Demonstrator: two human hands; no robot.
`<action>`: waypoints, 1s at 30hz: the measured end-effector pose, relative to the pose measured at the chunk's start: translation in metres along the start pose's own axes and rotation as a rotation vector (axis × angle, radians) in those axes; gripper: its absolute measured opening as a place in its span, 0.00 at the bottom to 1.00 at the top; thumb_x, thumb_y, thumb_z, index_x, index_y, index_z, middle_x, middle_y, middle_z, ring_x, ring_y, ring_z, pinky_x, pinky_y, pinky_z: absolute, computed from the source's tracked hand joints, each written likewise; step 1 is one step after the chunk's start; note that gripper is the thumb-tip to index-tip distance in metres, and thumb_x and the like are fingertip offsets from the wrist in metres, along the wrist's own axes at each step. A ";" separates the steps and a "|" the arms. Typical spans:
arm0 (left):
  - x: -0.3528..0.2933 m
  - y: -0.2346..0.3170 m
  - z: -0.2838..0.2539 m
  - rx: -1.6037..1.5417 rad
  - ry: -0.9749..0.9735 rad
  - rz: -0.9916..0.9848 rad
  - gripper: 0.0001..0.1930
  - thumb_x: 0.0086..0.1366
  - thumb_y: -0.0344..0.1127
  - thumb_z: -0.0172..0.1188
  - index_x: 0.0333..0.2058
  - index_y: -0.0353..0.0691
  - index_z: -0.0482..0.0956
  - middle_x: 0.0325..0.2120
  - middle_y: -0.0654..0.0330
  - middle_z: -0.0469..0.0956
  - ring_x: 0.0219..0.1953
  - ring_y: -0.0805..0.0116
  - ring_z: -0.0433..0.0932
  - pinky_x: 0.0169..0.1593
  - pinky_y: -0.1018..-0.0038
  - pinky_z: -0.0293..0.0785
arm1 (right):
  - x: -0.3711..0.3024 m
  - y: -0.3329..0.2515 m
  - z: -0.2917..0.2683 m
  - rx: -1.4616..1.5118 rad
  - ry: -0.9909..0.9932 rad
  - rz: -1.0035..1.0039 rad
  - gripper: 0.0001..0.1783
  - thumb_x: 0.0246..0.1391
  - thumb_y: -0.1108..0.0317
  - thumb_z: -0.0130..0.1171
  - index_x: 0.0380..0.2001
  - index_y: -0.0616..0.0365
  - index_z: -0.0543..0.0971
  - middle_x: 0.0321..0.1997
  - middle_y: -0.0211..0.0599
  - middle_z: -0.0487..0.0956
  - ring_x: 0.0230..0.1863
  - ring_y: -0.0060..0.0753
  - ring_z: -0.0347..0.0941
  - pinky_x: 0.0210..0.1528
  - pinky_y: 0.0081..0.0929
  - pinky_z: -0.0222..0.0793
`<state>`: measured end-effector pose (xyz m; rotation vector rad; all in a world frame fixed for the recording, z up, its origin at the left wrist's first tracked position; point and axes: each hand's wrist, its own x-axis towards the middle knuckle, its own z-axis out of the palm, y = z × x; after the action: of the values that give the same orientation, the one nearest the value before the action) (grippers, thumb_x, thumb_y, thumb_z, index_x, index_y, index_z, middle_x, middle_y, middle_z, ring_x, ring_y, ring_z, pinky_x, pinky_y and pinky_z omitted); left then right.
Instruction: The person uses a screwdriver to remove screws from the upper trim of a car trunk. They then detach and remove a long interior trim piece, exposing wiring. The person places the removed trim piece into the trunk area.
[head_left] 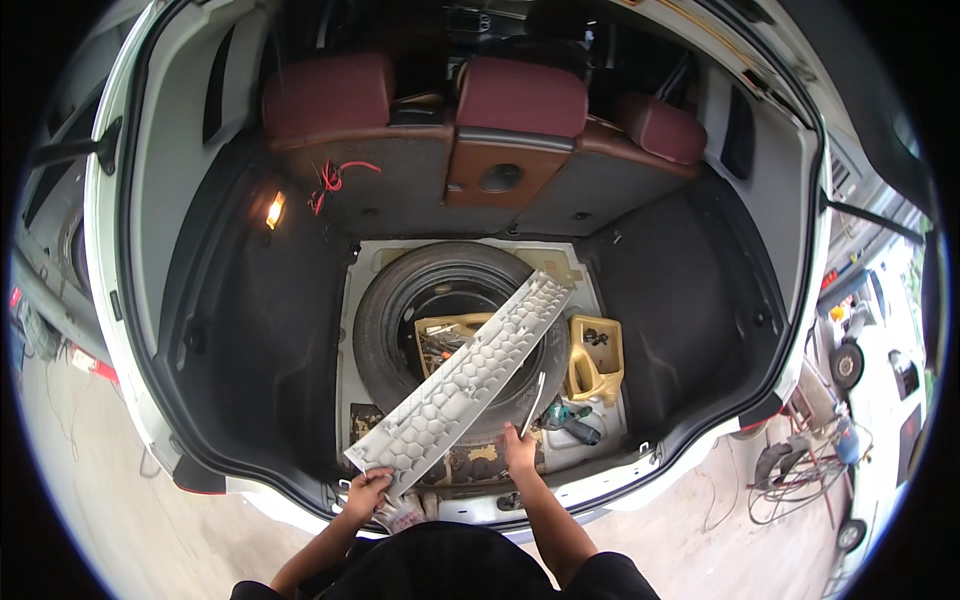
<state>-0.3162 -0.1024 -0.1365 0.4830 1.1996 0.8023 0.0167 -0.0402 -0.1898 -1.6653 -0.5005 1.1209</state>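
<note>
Honeycomb trim panel (460,385) is slanting across the spare tyre (378,345), the left hand's grip (368,492) pinching its near end. The right hand (519,452), its grip unclear from here, is touching a slim tool (534,404). Pale cloth (402,515) is showing illegible reddish marks.

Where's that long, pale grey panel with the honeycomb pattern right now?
In the head view, the pale grey panel slants across above the spare tyre in the car's boot, its near end at the person's left hand.
</note>
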 end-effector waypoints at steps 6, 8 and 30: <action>-0.020 0.001 0.020 -0.002 -0.095 0.004 0.12 0.64 0.29 0.56 0.46 0.38 0.76 0.16 0.71 0.64 0.12 0.82 0.56 0.16 0.80 0.53 | 0.017 -0.014 0.038 0.441 -0.149 0.222 0.20 0.53 0.49 0.61 0.31 0.55 0.72 0.16 0.29 0.71 0.07 0.18 0.53 0.09 0.23 0.45; -0.026 0.002 0.024 -0.006 -0.146 -0.006 0.12 0.65 0.29 0.55 0.47 0.38 0.76 0.16 0.71 0.64 0.12 0.81 0.56 0.17 0.80 0.55 | 0.017 -0.025 0.047 0.416 -0.146 0.238 0.17 0.50 0.55 0.63 0.31 0.56 0.70 0.18 0.29 0.69 0.09 0.22 0.58 0.10 0.24 0.48; 0.031 0.050 0.010 -0.173 0.214 0.051 0.10 0.67 0.33 0.53 0.46 0.48 0.76 0.16 0.67 0.63 0.11 0.76 0.57 0.14 0.74 0.57 | 0.057 -0.075 0.121 -0.391 0.225 -0.068 0.25 0.45 0.57 0.58 0.40 0.69 0.76 0.41 0.64 0.78 0.47 0.59 0.75 0.50 0.42 0.70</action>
<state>-0.3164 -0.0460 -0.1170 0.2915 1.3048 1.0112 -0.0461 0.0947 -0.1522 -2.0663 -0.6545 0.8057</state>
